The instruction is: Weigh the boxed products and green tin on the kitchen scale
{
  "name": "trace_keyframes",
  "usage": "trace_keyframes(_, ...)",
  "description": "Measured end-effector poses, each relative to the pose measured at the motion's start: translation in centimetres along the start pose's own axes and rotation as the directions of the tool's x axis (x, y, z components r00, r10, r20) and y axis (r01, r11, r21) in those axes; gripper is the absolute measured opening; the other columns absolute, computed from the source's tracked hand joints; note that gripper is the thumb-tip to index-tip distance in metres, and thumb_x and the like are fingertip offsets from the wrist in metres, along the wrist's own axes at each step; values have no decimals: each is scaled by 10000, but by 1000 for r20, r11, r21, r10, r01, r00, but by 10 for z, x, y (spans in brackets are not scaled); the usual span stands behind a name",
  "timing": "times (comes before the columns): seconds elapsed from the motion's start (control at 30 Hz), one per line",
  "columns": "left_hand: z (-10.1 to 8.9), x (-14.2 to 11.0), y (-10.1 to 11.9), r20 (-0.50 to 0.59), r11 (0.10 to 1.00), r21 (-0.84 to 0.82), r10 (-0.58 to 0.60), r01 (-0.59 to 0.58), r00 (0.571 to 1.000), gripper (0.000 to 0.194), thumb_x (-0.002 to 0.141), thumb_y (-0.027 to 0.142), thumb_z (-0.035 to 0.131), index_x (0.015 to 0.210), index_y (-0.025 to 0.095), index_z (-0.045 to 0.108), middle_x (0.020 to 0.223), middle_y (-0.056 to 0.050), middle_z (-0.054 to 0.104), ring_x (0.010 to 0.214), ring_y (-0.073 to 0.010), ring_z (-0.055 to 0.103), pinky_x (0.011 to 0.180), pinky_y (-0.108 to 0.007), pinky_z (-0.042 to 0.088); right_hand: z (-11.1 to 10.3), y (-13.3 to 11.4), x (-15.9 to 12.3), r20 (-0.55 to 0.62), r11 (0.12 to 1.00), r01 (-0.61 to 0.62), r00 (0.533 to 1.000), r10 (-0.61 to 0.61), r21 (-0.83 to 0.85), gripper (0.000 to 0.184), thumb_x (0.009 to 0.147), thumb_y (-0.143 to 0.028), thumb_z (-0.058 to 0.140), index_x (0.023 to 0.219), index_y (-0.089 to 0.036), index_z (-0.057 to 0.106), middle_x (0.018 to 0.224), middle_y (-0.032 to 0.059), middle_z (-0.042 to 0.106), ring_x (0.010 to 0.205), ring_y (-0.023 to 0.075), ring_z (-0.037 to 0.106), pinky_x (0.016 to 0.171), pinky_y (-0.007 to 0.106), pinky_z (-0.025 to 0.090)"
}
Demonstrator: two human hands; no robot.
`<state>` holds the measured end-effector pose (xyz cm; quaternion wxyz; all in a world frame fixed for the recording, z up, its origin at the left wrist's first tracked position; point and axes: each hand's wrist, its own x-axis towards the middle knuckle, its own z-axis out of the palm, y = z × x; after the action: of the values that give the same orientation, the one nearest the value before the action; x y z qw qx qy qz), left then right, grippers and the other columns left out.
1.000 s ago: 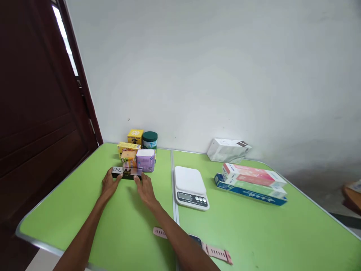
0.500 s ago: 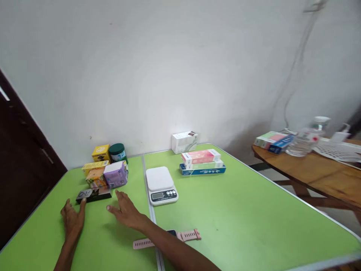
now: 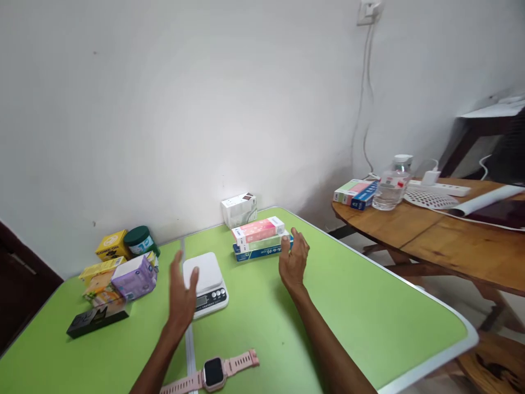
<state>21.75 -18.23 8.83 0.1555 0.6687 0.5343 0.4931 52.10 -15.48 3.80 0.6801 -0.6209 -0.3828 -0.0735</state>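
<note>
My left hand point(image 3: 182, 293) is open above the table, fingers raised, covering the left edge of the white kitchen scale point(image 3: 204, 273). My right hand point(image 3: 294, 257) is also open, thumb and fingers apart, nearest the right end of the stacked toothpaste boxes. On top of that stack lies a pink box point(image 3: 259, 232), with a green one under it and a blue box point(image 3: 262, 253) at the bottom; I cannot tell whether the right fingers touch the blue box. A smartwatch with a pink strap point(image 3: 214, 374) lies near the front.
On the left of the green table point(image 3: 353, 306) sit a black box point(image 3: 98, 320), a purple pack point(image 3: 135, 278), yellow boxes point(image 3: 112, 246) and a green-lidded jar point(image 3: 140, 241). A white box point(image 3: 239, 210) stands against the wall. The wooden table point(image 3: 430, 232) holds a bottle point(image 3: 389, 186) and more boxes.
Both hands have moved right, away from the black box; the left is now by the scale and the right by the stacked boxes. The view has turned right.
</note>
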Motion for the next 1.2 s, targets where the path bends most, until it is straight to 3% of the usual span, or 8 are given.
trace_keyframes(0.13, 96, 25, 37, 317, 986, -109, -89, 129, 944, 830, 958, 673, 440, 1603, 186, 253, 1711, -181, 235, 1607, -309, 160, 1298, -512, 135, 14, 28, 19, 69, 995, -97, 993, 96, 9, 817, 981, -716, 263, 1441, -109, 560, 1480, 221, 568, 1475, 366, 380, 1198, 614, 266)
trace_keyframes(0.23, 143, 43, 46, 374, 984, -80, -118, 159, 920, 863, 950, 684, 440, 1593, 138, 256, 1706, -225, 215, 1611, -330, 126, 1292, -527, 106, 23, 37, 25, 128, 993, -116, 985, 114, 8, 849, 963, -752, 247, 1404, -116, 594, 1453, 214, 598, 1454, 363, 413, 1206, 603, 266)
trace_keyframes(0.33, 169, 56, 48, 345, 983, -72, -133, 168, 929, 794, 966, 646, 438, 1565, 144, 297, 1671, -232, 303, 1590, -332, 210, 1278, -527, 148, 25, 40, 30, 147, 995, -100, 984, 100, -11, 861, 963, -756, 248, 1383, -96, 607, 1430, 221, 614, 1456, 358, 415, 1214, 588, 269)
trace_keyframes(0.47, 180, 59, 52, 324, 987, -111, -78, 120, 943, 702, 988, 611, 423, 1528, 167, 358, 1609, -212, 413, 1536, -328, 323, 1255, -525, 211, 15, 33, 35, 150, 996, -89, 985, 88, 1, 802, 972, -737, 301, 1380, -118, 608, 1428, 203, 618, 1475, 347, 398, 1223, 590, 262)
trace_keyframes(0.63, 153, 55, 54, 292, 972, -225, 0, 69, 956, 718, 972, 665, 435, 1530, 216, 385, 1608, -172, 434, 1537, -307, 340, 1260, -483, 249, -2, -2, 28, 167, 993, -101, 982, 90, 56, 763, 988, -713, 325, 1419, -136, 577, 1483, 212, 566, 1456, 338, 428, 1206, 581, 313)
trace_keyframes(0.77, 89, 47, 35, 223, 969, -162, -147, 185, 964, 803, 950, 707, 446, 1576, 217, 333, 1671, -164, 338, 1580, -320, 252, 1291, -504, 176, -1, -43, -8, 299, 990, -74, 954, 35, 119, 698, 1009, -663, 354, 1420, -149, 587, 1480, 194, 579, 1418, 328, 481, 1199, 573, 346)
trace_keyframes(0.97, -5, 11, -27, 55, 970, -65, -231, 234, 971, 752, 962, 681, 448, 1548, 212, 397, 1631, -153, 418, 1545, -310, 342, 1294, -497, 198, 19, -79, -87, 562, 965, -122, 826, -30, 230, 614, 1016, -592, 440, 1436, -171, 591, 1474, 166, 605, 1417, 322, 506, 1212, 566, 357)
trace_keyframes(1.2, -19, -11, -83, 51, 925, -43, -376, 379, 925, 769, 942, 699, 439, 1518, 191, 423, 1614, -180, 439, 1545, -327, 345, 1287, -520, 199, 37, -72, -127, 680, 975, -159, 734, 11, 157, 641, 991, -635, 459, 1384, -163, 642, 1442, 172, 632, 1393, 346, 537, 1199, 586, 387)
